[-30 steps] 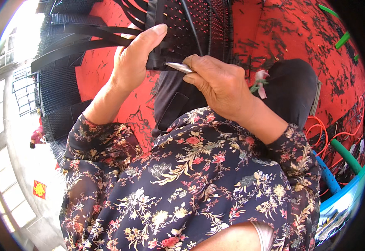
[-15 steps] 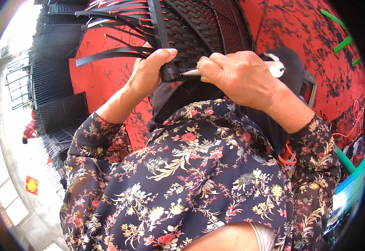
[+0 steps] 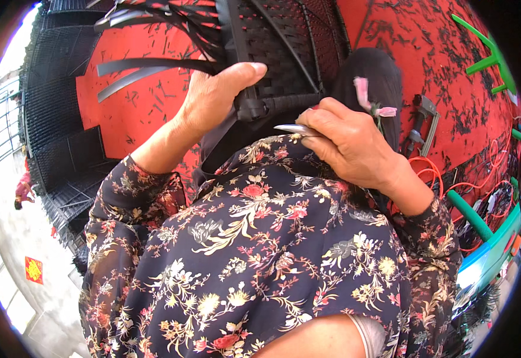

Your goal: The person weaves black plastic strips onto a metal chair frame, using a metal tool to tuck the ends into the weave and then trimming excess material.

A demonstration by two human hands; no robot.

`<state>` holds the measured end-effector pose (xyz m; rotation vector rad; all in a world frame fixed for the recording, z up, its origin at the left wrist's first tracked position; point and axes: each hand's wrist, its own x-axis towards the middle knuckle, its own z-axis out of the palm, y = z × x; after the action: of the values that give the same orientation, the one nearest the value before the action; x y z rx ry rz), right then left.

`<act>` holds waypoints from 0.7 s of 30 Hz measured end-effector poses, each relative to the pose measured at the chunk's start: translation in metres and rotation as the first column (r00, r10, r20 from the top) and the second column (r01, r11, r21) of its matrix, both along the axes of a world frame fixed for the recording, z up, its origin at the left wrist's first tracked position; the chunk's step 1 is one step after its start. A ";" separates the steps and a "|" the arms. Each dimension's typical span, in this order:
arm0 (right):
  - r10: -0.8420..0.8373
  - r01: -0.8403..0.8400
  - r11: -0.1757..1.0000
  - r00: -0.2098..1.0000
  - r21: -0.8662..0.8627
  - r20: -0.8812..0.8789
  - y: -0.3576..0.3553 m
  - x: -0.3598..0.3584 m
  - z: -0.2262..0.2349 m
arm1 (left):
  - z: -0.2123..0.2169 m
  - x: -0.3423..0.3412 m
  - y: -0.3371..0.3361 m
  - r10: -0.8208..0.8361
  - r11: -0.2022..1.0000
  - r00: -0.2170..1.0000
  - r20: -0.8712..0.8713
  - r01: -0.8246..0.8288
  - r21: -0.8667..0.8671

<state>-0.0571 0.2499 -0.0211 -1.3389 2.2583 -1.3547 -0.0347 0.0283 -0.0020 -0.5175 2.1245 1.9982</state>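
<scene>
A black woven rattan panel [image 3: 287,65] leans across my lap, its strips interlaced around a frame with a wrapped lower corner. Loose flat black strips [image 3: 147,64] fan out from its left edge. My left hand [image 3: 213,98] is closed on that edge near the corner, thumb across the front and the other fingers hidden behind. Just below and right of the corner, my right hand [image 3: 347,137] is closed around a pointed metal tool [image 3: 291,128]. Its silvery tip points left, apart from the panel; the handle is mostly hidden in my palm.
Black woven furniture pieces [image 3: 63,119] are stacked at the left. Dark scraps litter the red floor [image 3: 445,65]. Right of my knee lies a grey and black metal tool [image 3: 421,125], with an orange cord [image 3: 430,170] near it. Green legs [image 3: 487,59] stand at the upper right.
The pointed tool's tip has come away from the panel's corner, and my right hand has moved down toward me with it. My left hand keeps hold of the edge.
</scene>
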 end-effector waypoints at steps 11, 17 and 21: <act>-0.098 0.167 0.954 0.959 0.248 -0.267 -0.001 -0.006 0.026 | 0.002 -0.001 0.015 0.046 0.999 0.999 -0.027 -0.046 0.007; 0.006 0.122 0.935 0.933 0.332 -0.361 -0.009 -0.013 0.040 | -0.004 0.001 0.005 -0.009 1.000 0.999 0.031 0.010 -0.024; 0.045 0.117 0.918 0.918 0.378 -0.395 -0.009 -0.014 0.046 | 0.001 0.002 0.009 -0.018 0.999 0.996 0.082 0.021 -0.040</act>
<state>-0.0715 0.2405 0.0245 -1.5266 2.6358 -0.6056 -0.0323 0.0368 -0.0010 -0.5729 2.1177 1.8931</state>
